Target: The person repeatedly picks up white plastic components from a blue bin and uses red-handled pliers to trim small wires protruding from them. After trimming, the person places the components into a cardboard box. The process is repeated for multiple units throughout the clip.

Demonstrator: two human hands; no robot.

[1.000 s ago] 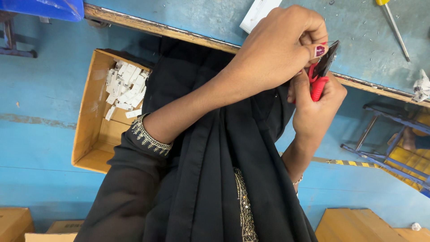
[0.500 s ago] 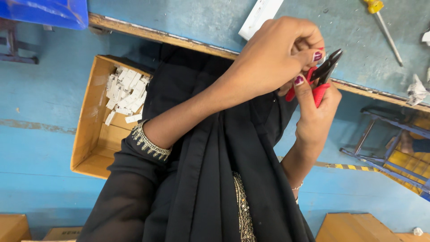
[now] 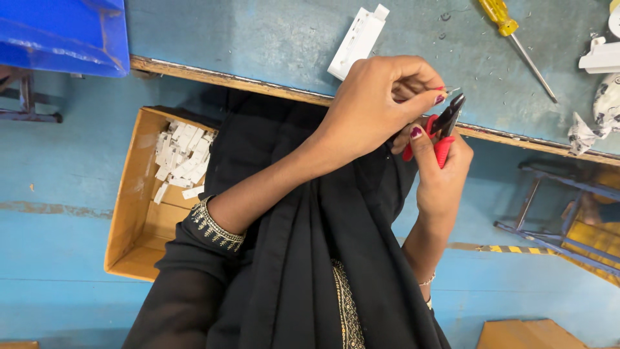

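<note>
My right hand [image 3: 442, 174] grips red-handled cutting pliers [image 3: 445, 126] with black jaws pointing up towards the bench edge. Just above and to the left of the jaws, my left hand [image 3: 378, 106] pinches a tiny thin metal piece [image 3: 452, 90] between fingertips. Both hands hover over the near edge of the blue-grey workbench [image 3: 258, 39]. A white plastic part [image 3: 358, 42] lies on the bench right behind my left hand.
A yellow-handled screwdriver [image 3: 516, 39] lies on the bench at upper right, near white parts [image 3: 600, 58] and crumpled paper [image 3: 591, 123]. A cardboard box [image 3: 132, 220] with several small white pieces [image 3: 181, 158] stands on the floor at left. A blue bin [image 3: 61, 32] sits upper left.
Both hands with the pliers have stayed together at the bench edge; the view shifted slightly, and the left fingertips now sit right at the plier jaws.
</note>
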